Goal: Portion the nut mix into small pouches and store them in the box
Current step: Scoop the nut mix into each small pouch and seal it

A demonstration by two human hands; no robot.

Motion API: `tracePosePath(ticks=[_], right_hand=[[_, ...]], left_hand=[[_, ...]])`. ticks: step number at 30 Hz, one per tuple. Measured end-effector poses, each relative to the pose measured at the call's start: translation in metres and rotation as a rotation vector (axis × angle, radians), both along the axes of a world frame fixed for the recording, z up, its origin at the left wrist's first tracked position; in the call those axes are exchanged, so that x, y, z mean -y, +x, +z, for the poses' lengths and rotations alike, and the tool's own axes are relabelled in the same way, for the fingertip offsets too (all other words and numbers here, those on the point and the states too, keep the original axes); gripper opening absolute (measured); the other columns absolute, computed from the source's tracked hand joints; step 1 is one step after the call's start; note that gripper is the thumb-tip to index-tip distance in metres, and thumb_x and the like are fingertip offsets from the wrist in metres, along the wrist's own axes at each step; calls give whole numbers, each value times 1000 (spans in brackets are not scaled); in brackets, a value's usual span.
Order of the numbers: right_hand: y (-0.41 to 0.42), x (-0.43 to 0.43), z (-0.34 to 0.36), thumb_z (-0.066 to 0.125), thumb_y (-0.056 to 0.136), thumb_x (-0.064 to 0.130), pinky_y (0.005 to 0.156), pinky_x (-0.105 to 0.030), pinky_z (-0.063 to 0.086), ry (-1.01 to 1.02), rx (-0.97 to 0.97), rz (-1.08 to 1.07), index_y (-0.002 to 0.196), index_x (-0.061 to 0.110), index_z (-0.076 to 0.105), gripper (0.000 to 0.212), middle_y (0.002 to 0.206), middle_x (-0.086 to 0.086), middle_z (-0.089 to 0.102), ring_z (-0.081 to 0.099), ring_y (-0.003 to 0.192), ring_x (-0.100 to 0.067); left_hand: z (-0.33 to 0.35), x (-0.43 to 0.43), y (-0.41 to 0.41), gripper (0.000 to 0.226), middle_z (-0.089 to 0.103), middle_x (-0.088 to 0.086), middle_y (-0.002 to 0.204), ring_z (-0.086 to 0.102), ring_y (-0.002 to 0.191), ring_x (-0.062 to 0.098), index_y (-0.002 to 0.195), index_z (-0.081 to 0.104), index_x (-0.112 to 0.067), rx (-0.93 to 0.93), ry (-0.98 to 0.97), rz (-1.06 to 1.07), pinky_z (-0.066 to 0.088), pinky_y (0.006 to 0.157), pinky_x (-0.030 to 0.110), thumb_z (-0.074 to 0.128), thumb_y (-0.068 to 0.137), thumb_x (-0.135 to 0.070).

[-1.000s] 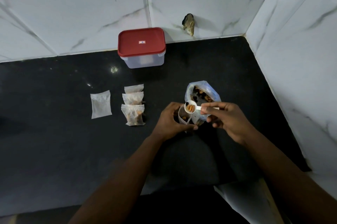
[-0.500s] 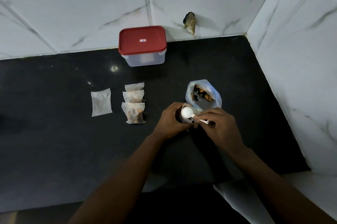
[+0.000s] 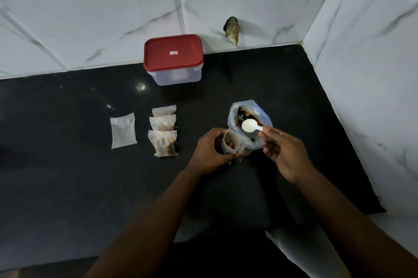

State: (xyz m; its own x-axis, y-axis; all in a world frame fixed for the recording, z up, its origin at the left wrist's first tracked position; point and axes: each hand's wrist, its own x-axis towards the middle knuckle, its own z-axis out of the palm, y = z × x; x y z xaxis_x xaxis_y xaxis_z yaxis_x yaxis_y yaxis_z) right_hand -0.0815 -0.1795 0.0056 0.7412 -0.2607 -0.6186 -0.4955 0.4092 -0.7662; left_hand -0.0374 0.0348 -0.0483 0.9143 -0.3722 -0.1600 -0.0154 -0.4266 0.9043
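3 filled pouches (image 3: 163,131) are laid on the table (image 3: 67,175), none stored; box (image 3: 173,58) is closed. A 4th pouch (image 3: 231,143), partly filled, is clamped in left hand (image 3: 209,153) grip; empty spoon (image 3: 248,125) is pinched in right hand (image 3: 283,154) grip over nut mix bag (image 3: 260,111).

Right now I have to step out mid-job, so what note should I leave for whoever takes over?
Left hand holds a small open pouch, partly filled, beside the bag. Right hand pinches the white spoon, apparently empty, over the open nut mix bag. Three filled pouches lie in a row left of the hands; a flat pouch that looks empty lies farther left. The red-lidded box stands shut at the back.
Done: three pouches filled.
Left: finish this pouch, fill the empty one, box them all.
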Motion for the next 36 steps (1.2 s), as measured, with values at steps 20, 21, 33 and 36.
tracePosePath(ticks=[20, 21, 33, 36], right_hand=[[51, -14, -31, 76, 89, 21, 70, -34, 63, -1009, 199, 391, 104, 17, 79, 16, 82, -2, 76, 72, 67, -9], [52, -15, -30, 75, 89, 20, 69, -33, 63, -972, 187, 381, 104, 16, 79, 16, 78, -1, 76, 72, 64, -8], [65, -22, -9, 71, 91, 7, 57, -21, 57, -276, -119, 126, 95, 9, 76, 6, 82, -10, 78, 73, 69, -17], [67, -20, -10, 71, 92, 10, 61, -24, 60, -211, -153, 79, 94, 9, 75, 4, 85, -11, 78, 75, 73, -17]], left_hand=[[-3, 6, 23, 55, 70, -4, 121, 67, 113, 8, 124, 60, -25, -294, -45, -30, 56, 102, 43, 84, 78, -6], [-3, 6, 24, 55, 70, -4, 121, 67, 113, 9, 123, 60, -25, -305, -49, -25, 55, 103, 44, 84, 78, -6], [2, 8, 27, 50, 68, 0, 120, 67, 112, 14, 122, 59, -20, -302, -52, -93, 56, 100, 42, 82, 80, -3], [3, 7, 26, 48, 68, -1, 121, 67, 112, 12, 121, 60, -21, -301, -73, -74, 57, 97, 36, 80, 81, -2]])
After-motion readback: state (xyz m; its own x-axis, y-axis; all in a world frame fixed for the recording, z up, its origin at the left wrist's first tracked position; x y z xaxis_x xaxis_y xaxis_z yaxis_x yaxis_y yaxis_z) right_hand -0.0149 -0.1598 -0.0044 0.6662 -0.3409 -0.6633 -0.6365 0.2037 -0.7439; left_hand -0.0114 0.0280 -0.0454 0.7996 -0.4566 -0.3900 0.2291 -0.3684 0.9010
